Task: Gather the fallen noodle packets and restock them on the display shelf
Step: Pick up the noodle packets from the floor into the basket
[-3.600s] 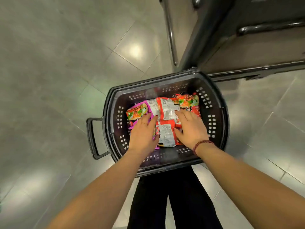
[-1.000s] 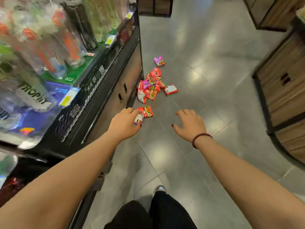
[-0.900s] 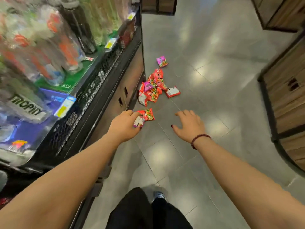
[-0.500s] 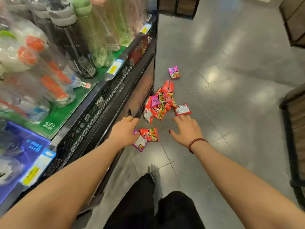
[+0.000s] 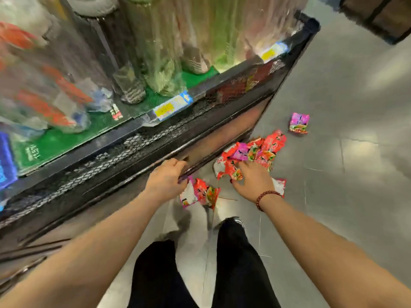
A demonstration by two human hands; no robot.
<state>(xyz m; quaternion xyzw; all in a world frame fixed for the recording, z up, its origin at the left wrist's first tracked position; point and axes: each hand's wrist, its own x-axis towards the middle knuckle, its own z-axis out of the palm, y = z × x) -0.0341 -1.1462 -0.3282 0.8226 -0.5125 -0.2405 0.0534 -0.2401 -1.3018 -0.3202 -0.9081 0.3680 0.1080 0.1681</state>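
Several red and pink noodle packets [image 5: 262, 150] lie heaped on the grey floor by the foot of the display shelf [image 5: 155, 138]. My right hand [image 5: 252, 181] rests on the near side of this heap with fingers spread, touching a red packet [image 5: 229, 171]. A white-and-red packet [image 5: 279, 185] shows beside that wrist. My left hand [image 5: 165, 181] is curled, and two packets [image 5: 199, 193] hang at its fingertips, held by their top edge. One pink packet [image 5: 299, 122] lies apart, farther along the floor.
The shelf's upper tier holds bottles [image 5: 133, 63] on a green mat, with price tags [image 5: 172, 106] along its rim. Red packets [image 5: 240, 87] show behind its black mesh front. My legs [image 5: 195, 270] are below. A wooden unit [image 5: 378, 16] stands far right.
I have moved closer and lower to the heap. My right hand went from hovering above the floor to resting on the packets. My left hand keeps its packets.
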